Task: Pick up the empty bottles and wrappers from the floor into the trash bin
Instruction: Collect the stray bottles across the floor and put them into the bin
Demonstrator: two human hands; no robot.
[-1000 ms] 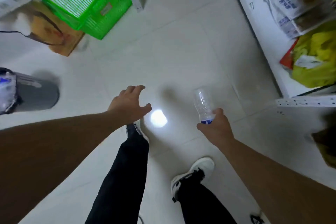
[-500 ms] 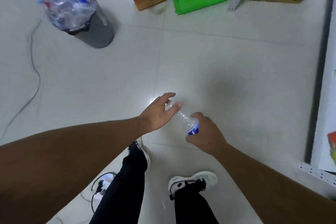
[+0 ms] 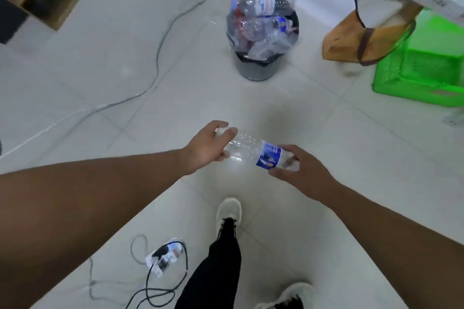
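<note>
Bottle (image 3: 247,149) between both hands

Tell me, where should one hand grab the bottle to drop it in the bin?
Probably around the middle, by the blue label, coming from above. The bottle lies sideways between the left hand and right hand, each holding an end. The bin is heaped full, so a mid grip likely steadies placing.

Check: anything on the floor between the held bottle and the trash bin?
Nothing. In the head view, bare white tile runs from the bottle, held by both hands, up to the trash bin. The grey cable lies off to the left.
</note>
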